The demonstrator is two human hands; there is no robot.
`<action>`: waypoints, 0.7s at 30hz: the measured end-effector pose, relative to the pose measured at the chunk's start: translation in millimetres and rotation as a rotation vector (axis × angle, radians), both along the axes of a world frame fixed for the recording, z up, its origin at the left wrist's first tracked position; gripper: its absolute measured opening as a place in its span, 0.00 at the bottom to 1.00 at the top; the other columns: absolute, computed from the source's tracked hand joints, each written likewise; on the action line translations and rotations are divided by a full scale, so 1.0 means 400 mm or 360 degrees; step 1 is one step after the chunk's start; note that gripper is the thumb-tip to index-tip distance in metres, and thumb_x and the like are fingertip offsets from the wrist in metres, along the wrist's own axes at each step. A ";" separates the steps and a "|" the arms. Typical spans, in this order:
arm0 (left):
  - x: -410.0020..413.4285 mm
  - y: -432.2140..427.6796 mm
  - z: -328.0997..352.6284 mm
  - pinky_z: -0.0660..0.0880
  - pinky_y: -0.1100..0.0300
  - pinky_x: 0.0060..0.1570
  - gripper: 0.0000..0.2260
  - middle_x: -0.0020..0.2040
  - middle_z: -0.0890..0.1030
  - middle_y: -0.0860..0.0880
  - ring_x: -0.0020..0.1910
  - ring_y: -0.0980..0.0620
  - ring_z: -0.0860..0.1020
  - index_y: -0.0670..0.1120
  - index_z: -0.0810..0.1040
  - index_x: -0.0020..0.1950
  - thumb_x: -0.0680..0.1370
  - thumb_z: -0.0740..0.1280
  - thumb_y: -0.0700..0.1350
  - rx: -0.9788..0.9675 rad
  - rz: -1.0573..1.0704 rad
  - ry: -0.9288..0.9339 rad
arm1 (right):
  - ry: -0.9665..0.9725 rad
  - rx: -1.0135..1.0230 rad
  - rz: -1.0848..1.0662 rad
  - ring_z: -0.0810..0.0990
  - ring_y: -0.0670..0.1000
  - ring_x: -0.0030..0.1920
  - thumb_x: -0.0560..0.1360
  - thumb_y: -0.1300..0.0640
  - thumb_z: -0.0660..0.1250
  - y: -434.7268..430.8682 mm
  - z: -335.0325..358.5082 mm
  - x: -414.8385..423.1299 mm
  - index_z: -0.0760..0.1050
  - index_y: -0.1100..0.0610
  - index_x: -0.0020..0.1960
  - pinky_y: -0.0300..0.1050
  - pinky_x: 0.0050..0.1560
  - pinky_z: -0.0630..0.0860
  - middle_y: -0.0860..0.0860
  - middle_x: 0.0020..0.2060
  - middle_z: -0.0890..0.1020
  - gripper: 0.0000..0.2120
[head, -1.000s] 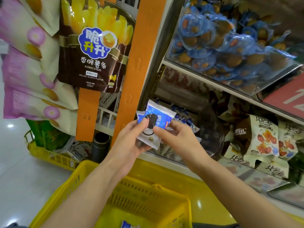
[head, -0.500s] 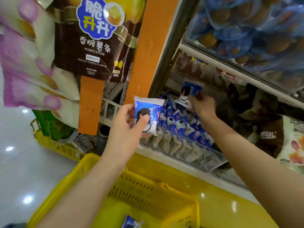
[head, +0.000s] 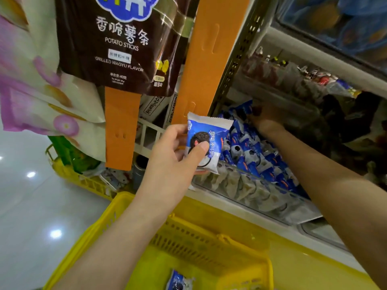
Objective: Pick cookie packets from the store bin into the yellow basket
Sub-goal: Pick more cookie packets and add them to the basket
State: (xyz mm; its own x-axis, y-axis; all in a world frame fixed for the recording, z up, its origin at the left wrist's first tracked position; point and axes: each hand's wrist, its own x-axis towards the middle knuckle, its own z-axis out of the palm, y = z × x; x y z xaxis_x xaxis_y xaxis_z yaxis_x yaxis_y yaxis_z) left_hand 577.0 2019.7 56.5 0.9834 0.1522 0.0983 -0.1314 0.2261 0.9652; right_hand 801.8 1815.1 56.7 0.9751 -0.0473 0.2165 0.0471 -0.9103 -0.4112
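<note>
one cookie packet (head: 209, 132), blue and white with a dark sandwich cookie printed on it, is held upright in front of the left end of the store bin (head: 254, 192), above the yellow basket (head: 209, 237). it is pinched by the left hand (head: 173, 158), with the thumb (head: 199, 149) pressed on its front face and the fingers curled behind it. the store bin is a clear tray on the shelf, filled with stacked packets (head: 251, 155) of the same kind. the right hand (head: 265, 120) is placed at the far end of the bin, among the stacked packets; it is dim and blurred, so its grip cannot be determined. a further packet (head: 179, 282) is seen lying on the floor of the yellow basket. a brown potato sticks bag (head: 117, 45) is hung above left, beside an orange strip (head: 209, 59).
</note>
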 end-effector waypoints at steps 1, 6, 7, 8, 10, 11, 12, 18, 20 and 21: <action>0.001 -0.001 -0.002 0.78 0.67 0.38 0.12 0.51 0.81 0.54 0.46 0.61 0.81 0.53 0.72 0.57 0.75 0.66 0.43 0.0018 -0.0004 0.0009 | 0.0031 -0.0059 -0.0025 0.78 0.57 0.52 0.76 0.56 0.64 -0.002 0.003 0.002 0.76 0.59 0.54 0.50 0.52 0.74 0.58 0.52 0.80 0.09; 0.002 0.004 -0.009 0.80 0.62 0.44 0.14 0.54 0.80 0.52 0.49 0.59 0.81 0.50 0.72 0.60 0.75 0.66 0.43 0.0067 -0.0004 0.0034 | 0.0240 -0.0258 -0.0064 0.76 0.59 0.56 0.76 0.59 0.64 0.009 0.037 0.015 0.73 0.62 0.58 0.50 0.57 0.72 0.60 0.56 0.77 0.12; 0.002 0.006 -0.009 0.80 0.62 0.44 0.15 0.54 0.80 0.52 0.49 0.58 0.81 0.50 0.72 0.60 0.75 0.67 0.43 0.0066 -0.0006 0.0032 | 0.0242 -0.0259 -0.0055 0.76 0.59 0.57 0.76 0.59 0.65 0.009 0.042 0.015 0.73 0.62 0.59 0.50 0.57 0.72 0.60 0.57 0.77 0.13; 0.004 0.007 -0.009 0.80 0.62 0.43 0.15 0.53 0.81 0.52 0.49 0.58 0.81 0.50 0.72 0.60 0.74 0.67 0.43 0.0063 -0.0007 0.0030 | 0.0216 -0.0246 -0.0056 0.76 0.58 0.57 0.76 0.58 0.65 0.008 0.047 0.014 0.73 0.62 0.59 0.49 0.57 0.72 0.60 0.57 0.77 0.14; 0.006 0.010 -0.009 0.80 0.62 0.43 0.15 0.54 0.80 0.53 0.49 0.58 0.81 0.50 0.72 0.60 0.74 0.67 0.43 0.0051 -0.0007 0.0031 | 0.0108 -0.0187 -0.0084 0.76 0.58 0.58 0.75 0.58 0.66 -0.001 0.053 0.011 0.74 0.62 0.60 0.48 0.57 0.72 0.60 0.58 0.77 0.15; 0.007 0.012 -0.009 0.80 0.62 0.43 0.14 0.54 0.80 0.53 0.49 0.58 0.81 0.51 0.72 0.60 0.74 0.67 0.43 0.0044 -0.0009 0.0032 | 0.0074 -0.0171 -0.0096 0.76 0.58 0.58 0.75 0.57 0.67 -0.008 0.055 0.008 0.74 0.62 0.60 0.49 0.59 0.73 0.60 0.59 0.77 0.16; 0.007 0.013 -0.010 0.80 0.62 0.42 0.13 0.54 0.80 0.53 0.49 0.58 0.81 0.52 0.72 0.58 0.74 0.67 0.43 0.0040 -0.0010 0.0028 | 0.0073 -0.0183 -0.0100 0.76 0.58 0.58 0.75 0.57 0.67 -0.014 0.054 0.003 0.74 0.62 0.60 0.50 0.59 0.73 0.60 0.59 0.77 0.16; 0.014 0.008 -0.013 0.80 0.64 0.42 0.10 0.52 0.80 0.54 0.49 0.59 0.81 0.57 0.72 0.51 0.75 0.67 0.43 0.0053 -0.0031 0.0036 | 0.0265 -0.0158 0.0033 0.74 0.51 0.43 0.76 0.56 0.65 0.000 0.030 0.004 0.74 0.61 0.59 0.43 0.44 0.68 0.57 0.51 0.78 0.14; 0.015 0.007 -0.012 0.80 0.62 0.43 0.10 0.53 0.80 0.54 0.49 0.58 0.81 0.57 0.72 0.52 0.75 0.67 0.43 0.0052 -0.0036 0.0037 | 0.0280 -0.0042 0.0050 0.74 0.52 0.44 0.76 0.53 0.66 0.022 0.022 0.015 0.76 0.61 0.57 0.43 0.45 0.67 0.59 0.52 0.79 0.14; 0.015 0.007 -0.012 0.80 0.62 0.43 0.10 0.52 0.80 0.54 0.49 0.58 0.81 0.57 0.72 0.52 0.75 0.67 0.43 0.0050 -0.0035 0.0033 | 0.0302 0.0007 0.0059 0.75 0.54 0.47 0.76 0.52 0.66 0.032 0.017 0.020 0.76 0.61 0.57 0.44 0.47 0.67 0.60 0.54 0.79 0.15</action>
State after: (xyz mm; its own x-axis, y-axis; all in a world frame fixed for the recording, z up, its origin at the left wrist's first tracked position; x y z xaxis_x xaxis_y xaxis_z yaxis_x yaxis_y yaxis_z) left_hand 583.1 2022.6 51.8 0.9884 0.1277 0.0823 -0.1068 0.1983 0.9743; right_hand 809.7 1827.9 63.7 0.9995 -0.0114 0.0281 0.0015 -0.9075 -0.4201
